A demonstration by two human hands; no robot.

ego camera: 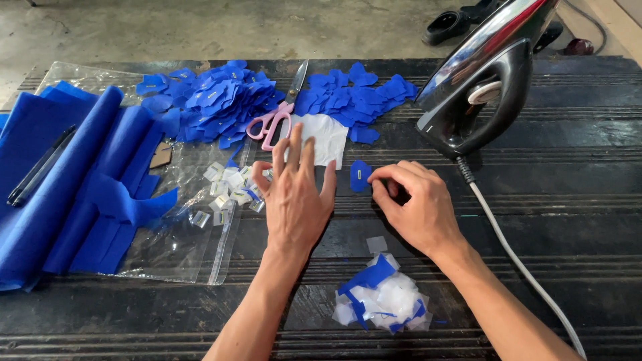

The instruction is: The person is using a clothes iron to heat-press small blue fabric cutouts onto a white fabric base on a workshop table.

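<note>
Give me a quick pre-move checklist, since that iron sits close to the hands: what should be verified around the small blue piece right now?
1. Small blue fabric piece lies flat on the table: ok.
2. Right hand at the piece: ok, fingertips at its edge.
3. Left hand clear of the piece: ok, spread beside it over the white sheet.
4. Iron apart from both hands: ok, tilted up on its heel.
5. Iron hot or cold: cannot tell.
6. Pink-handled scissors out of the way: ok.
</note>
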